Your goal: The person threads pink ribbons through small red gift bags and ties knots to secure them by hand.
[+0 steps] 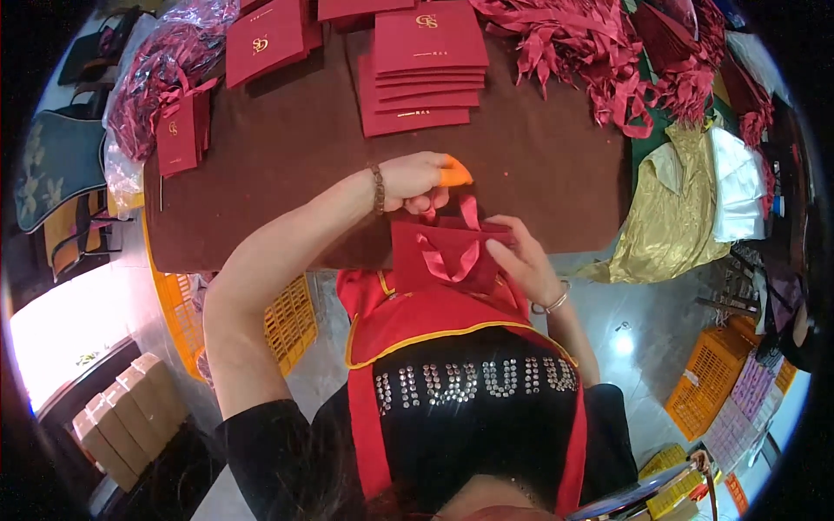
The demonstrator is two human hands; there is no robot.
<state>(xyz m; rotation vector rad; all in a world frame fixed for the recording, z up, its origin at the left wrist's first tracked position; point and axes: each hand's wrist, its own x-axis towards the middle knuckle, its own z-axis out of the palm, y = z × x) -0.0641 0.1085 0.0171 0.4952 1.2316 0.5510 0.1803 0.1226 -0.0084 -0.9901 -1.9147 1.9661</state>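
A dark red paper gift bag stands upright at the table's near edge, right in front of me. One pinkish-red ribbon handle loops down over its near face. Another ribbon rises from its top toward my left hand, which is closed at the bag's mouth with an orange cover on one finger. The fingertips there are partly hidden, and the ribbon seems pinched under them. My right hand grips the bag's right upper edge, thumb on the near side and fingers over the top.
A brown cloth-covered table holds a stack of flat red bags, another stack, a small red bag and piled ribbons. Gold wrapping hangs at right. Orange crates and cardboard boxes stand on the floor.
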